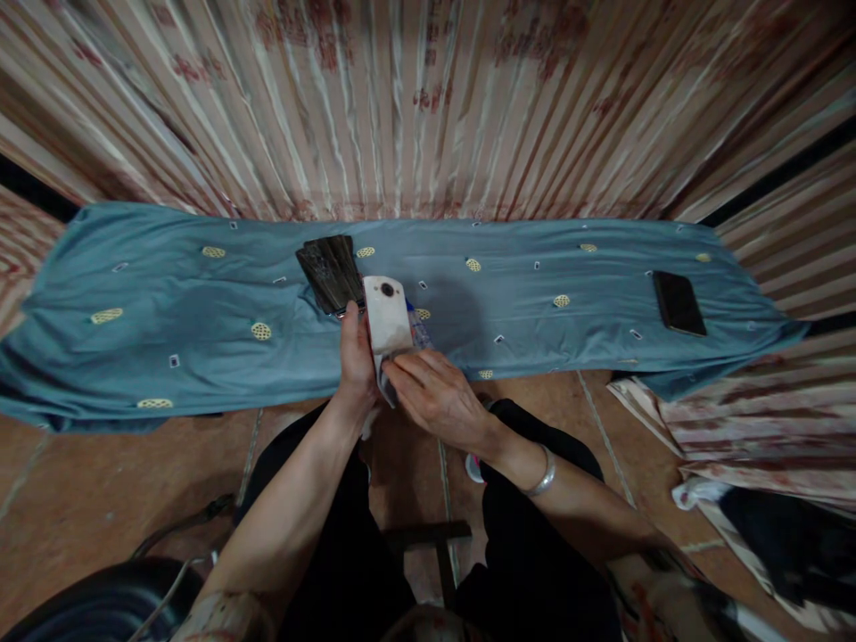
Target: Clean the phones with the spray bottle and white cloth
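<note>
My left hand (355, 359) grips a white phone-shaped device (386, 318) with a round camera hole near its top, holding it upright above the front edge of a blue cloth (201, 312). My right hand (438, 399) presses a pale cloth or wipe against the device's lower end. Its wrist wears a silver bangle (543, 477). A fanned stack of dark flat panels (330, 270) lies on the blue cloth just behind the device. Something small with blue print peeks out to the device's right.
A dark phone (679, 302) lies face up at the blue cloth's right end. Striped pinkish fabric (428, 98) hangs behind and drapes at the right. Brown tiled floor (100, 499) lies below, with a dark round object and cable (120, 597) at the lower left.
</note>
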A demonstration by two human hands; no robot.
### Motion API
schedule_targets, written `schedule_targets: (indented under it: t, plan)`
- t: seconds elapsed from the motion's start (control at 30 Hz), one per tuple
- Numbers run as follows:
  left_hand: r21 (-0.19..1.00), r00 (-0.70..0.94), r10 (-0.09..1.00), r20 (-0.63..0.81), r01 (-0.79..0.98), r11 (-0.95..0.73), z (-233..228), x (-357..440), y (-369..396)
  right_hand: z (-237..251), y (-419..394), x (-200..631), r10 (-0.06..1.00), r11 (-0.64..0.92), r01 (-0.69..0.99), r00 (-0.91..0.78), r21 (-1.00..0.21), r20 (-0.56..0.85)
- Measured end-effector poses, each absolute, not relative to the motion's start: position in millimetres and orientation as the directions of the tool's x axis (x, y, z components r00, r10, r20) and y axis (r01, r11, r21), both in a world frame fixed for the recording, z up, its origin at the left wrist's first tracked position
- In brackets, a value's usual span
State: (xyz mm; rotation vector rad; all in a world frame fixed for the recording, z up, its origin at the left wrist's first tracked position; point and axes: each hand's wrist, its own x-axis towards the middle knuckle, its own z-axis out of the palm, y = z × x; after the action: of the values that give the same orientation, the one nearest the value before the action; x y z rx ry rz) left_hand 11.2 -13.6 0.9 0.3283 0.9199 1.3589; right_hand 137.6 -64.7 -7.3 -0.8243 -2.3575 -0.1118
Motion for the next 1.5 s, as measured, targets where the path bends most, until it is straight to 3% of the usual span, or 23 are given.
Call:
schedule_targets:
  t: [0.8,1.1,1.5]
  plan:
    - [0.654,0.059,0.944,-0.325,-0.707,0.269,-14.7,28.7,-28.0,-8.3,-51.5,146.2,0.673,0.701,0.691,-0.556,-0.177,0.488]
    - [0.68,-0.03,0.941,-0.338,-0.698,0.222,-19.1,33.2,-29.6,-8.2,-47.9,149.5,0.657,0.685,0.72,-0.544,-0.112,0.522]
    - [0.671,-0.01,0.948,-0.318,-0.708,0.218,-23.6,39.4,-32.9,-10.8,-44.0,150.1,0.724,0.639,0.741,-0.489,-0.206,0.487]
